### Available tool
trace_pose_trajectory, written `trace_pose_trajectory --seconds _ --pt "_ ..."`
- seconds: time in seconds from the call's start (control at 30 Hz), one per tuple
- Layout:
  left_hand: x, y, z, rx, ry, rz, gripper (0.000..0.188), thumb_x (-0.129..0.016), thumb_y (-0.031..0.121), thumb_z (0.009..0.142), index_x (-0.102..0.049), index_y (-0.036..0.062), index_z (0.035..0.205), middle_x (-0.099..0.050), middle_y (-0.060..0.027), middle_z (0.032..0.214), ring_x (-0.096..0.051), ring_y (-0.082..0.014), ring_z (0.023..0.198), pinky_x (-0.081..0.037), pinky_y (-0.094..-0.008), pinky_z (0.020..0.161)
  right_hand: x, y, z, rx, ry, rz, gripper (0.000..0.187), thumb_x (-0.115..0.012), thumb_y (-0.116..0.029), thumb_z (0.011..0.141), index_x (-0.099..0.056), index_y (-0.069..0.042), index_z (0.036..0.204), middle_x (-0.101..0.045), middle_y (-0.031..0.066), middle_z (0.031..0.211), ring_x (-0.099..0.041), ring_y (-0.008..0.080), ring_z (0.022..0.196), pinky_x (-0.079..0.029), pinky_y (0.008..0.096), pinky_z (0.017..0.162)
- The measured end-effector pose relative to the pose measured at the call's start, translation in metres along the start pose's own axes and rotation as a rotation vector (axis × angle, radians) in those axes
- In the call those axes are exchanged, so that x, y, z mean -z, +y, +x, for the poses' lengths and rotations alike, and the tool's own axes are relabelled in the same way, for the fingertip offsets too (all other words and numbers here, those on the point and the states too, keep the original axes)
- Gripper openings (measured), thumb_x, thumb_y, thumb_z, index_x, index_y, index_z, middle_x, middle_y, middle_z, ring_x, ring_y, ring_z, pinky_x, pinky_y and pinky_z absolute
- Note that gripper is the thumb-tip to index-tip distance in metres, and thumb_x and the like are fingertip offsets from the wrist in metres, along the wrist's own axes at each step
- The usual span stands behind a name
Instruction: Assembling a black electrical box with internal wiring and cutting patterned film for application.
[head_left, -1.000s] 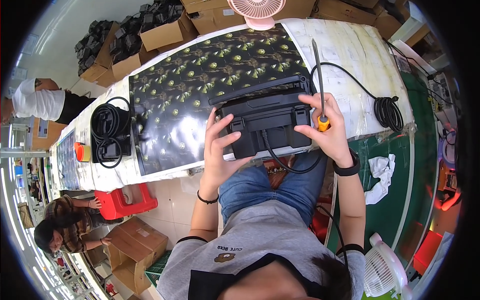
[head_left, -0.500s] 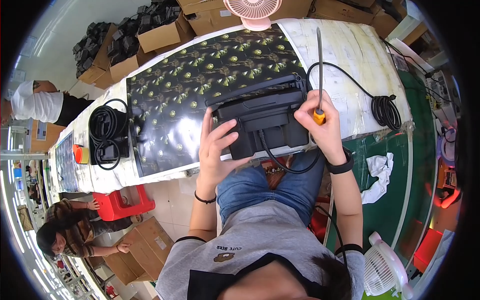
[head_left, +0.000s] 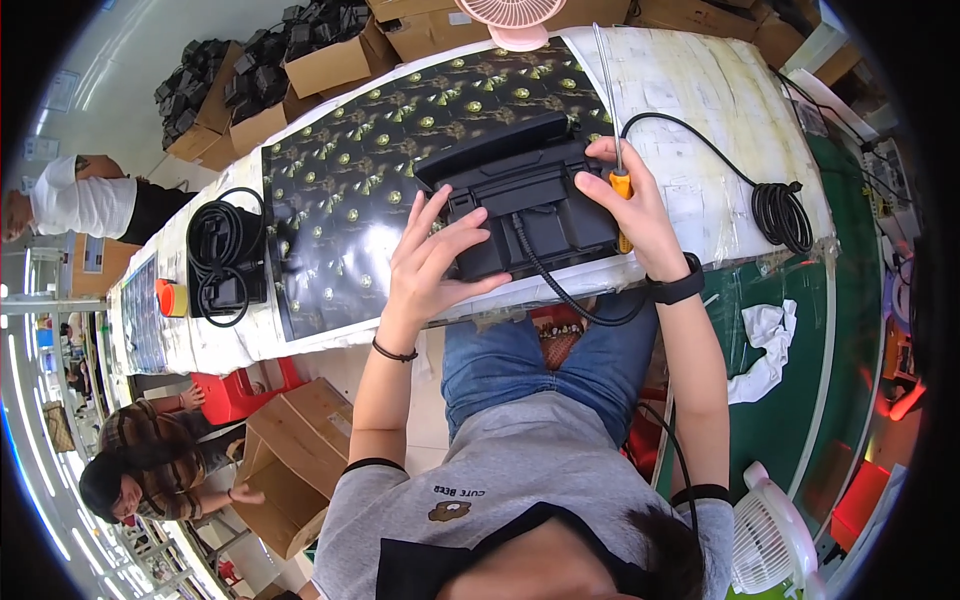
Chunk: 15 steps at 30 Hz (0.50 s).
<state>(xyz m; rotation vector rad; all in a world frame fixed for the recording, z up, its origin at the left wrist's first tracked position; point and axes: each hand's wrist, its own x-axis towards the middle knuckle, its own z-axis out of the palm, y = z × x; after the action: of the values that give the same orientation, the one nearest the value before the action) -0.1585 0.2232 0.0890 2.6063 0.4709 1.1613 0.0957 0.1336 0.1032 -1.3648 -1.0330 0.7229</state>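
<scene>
A black box-shaped device (head_left: 545,222) with a long bar along its far side lies tilted on the near edge of the table. From its middle a black cable (head_left: 545,275) runs down past the edge and round to the right. My left hand (head_left: 428,258) grips the device's left end, fingers on top and thumb along the near edge. In my right hand (head_left: 640,215) is a screwdriver (head_left: 621,186) with a yellow handle, its long shaft pointing away from me. The thumb and fingers of that hand also touch the device's right end.
A dark patterned sheet (head_left: 340,215) covers part of the white-wrapped table (head_left: 690,90). A coiled cable (head_left: 782,218) lies right; another device with cable (head_left: 225,255) and a red-yellow tape roll (head_left: 172,298) lie left. A pink fan (head_left: 520,35) stands at the back. Two people are at left.
The device has tilted, and its far bar now shows a broad face. My right thumb and fingers have moved onto its right end, and the screwdriver has shifted left.
</scene>
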Motion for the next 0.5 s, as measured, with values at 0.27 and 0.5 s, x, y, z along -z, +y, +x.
trace_pose_trajectory --seconds 0.27,0.5 --pt "0.004 0.014 0.004 0.047 -0.03 0.112 0.054 -0.088 0.039 0.057 -0.069 0.0141 0.101 -0.068 -0.0009 0.118 -0.054 -0.0318 0.125 -0.032 -0.0536 0.111 0.008 0.01 -0.004 -0.011 -0.041 0.038 0.042 -0.075 -0.016 0.084 -0.057 -0.005 0.12 -0.056 0.0057 0.119 -0.054 0.0119 0.103 -0.044 0.0243 0.091" --pt "0.009 0.015 0.026 -0.036 -0.219 0.198 0.056 -0.079 0.045 0.069 -0.065 0.0148 0.115 -0.057 -0.0036 0.134 -0.048 -0.029 0.129 -0.037 -0.0473 0.108 0.031 -0.002 -0.019 -0.112 -0.187 0.072 0.064 -0.076 -0.015 0.083 -0.046 -0.007 0.14 -0.053 0.0093 0.132 -0.049 0.0067 0.085 -0.045 0.0211 0.082"
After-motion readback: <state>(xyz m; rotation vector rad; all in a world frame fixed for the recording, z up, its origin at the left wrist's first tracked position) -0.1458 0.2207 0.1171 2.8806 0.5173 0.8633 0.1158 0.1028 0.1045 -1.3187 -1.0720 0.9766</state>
